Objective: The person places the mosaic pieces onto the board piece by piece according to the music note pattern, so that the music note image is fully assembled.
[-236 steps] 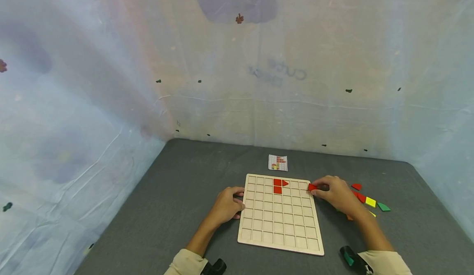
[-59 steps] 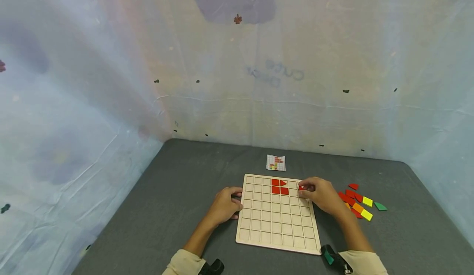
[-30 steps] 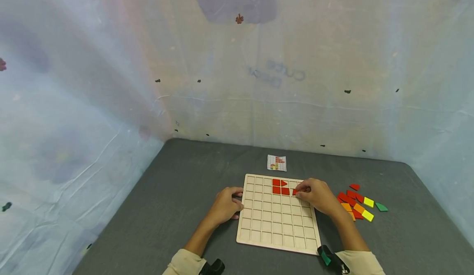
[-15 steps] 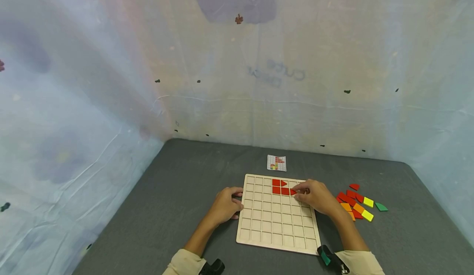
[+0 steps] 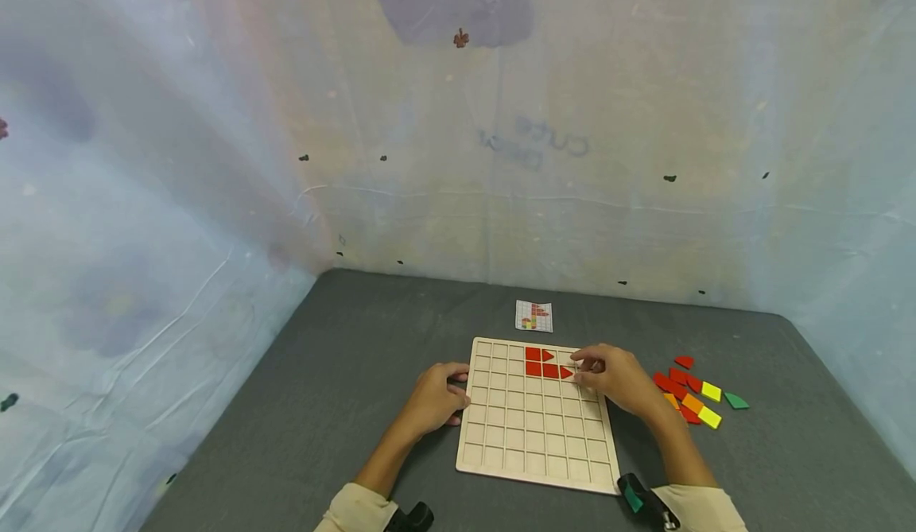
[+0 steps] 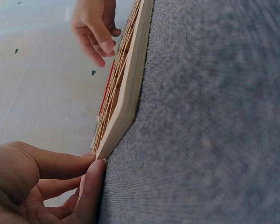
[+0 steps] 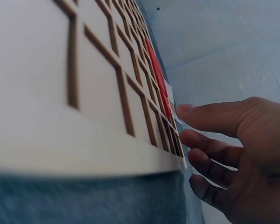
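Observation:
A pale wooden grid board [image 5: 535,436] lies on the grey table. Its upper rows hold red square tiles [image 5: 549,370] and two red pointed tiles, the lower pointed tile [image 5: 565,373] at the right end of its row. My right hand [image 5: 617,374] hovers over the board's upper right, just right of that tile, thumb and fingers apart with nothing between them. At the board's left edge, my left hand [image 5: 432,395] holds the rim between thumb and fingers; the left wrist view shows the fingertips at the board's edge [image 6: 123,107].
Loose red, orange, yellow and green tiles [image 5: 692,402] lie right of the board, beyond the right forearm. A small printed pattern card [image 5: 533,316] rests behind the board. A draped, patterned sheet [image 5: 458,230] rises behind the table.
A red square and a red pointed tile have joined the board's second row of tiles. My right hand brought the pointed tile leftward, then let it go. My left hand stayed at the rim.

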The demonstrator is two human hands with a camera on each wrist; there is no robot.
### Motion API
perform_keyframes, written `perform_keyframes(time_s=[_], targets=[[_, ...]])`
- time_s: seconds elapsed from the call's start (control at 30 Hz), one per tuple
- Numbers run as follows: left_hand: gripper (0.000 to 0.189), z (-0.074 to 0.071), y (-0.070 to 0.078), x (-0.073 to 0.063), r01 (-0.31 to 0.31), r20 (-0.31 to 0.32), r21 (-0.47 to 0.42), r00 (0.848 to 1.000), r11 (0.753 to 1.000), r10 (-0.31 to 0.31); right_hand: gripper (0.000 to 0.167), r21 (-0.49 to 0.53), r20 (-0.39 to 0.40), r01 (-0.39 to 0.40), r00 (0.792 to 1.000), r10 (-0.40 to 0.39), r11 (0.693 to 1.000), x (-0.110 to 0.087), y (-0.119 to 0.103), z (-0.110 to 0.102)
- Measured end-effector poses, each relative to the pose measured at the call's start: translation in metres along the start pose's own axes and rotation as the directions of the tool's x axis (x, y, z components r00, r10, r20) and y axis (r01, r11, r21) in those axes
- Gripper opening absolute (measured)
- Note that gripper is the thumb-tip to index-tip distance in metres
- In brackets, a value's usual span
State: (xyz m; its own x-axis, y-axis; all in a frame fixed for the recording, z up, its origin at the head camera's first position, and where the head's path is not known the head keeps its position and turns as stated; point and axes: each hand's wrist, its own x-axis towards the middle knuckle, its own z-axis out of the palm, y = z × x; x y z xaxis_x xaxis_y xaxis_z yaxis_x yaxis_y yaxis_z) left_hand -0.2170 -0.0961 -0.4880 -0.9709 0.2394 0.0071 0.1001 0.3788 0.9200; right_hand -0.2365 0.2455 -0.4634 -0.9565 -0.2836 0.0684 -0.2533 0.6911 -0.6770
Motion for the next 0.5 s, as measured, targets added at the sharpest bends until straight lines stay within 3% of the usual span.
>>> perform_keyframes(time_s=[0.3,0.5], targets=[[0.054,0.001,0.002,-0.002,0.003,0.000,-0.002,1.000,1.000,-0.003,0.035,0.013,-0.039,-0.045,0.998,0.045,0.999,-0.005,0.009,-0.016],[0.054,0.001,0.001,-0.002,-0.001,0.001,-0.007,1.000,1.000,0.001,0.039,-0.048,-0.078,-0.064,0.995,0.060,0.997,-0.013,0.016,-0.027]])
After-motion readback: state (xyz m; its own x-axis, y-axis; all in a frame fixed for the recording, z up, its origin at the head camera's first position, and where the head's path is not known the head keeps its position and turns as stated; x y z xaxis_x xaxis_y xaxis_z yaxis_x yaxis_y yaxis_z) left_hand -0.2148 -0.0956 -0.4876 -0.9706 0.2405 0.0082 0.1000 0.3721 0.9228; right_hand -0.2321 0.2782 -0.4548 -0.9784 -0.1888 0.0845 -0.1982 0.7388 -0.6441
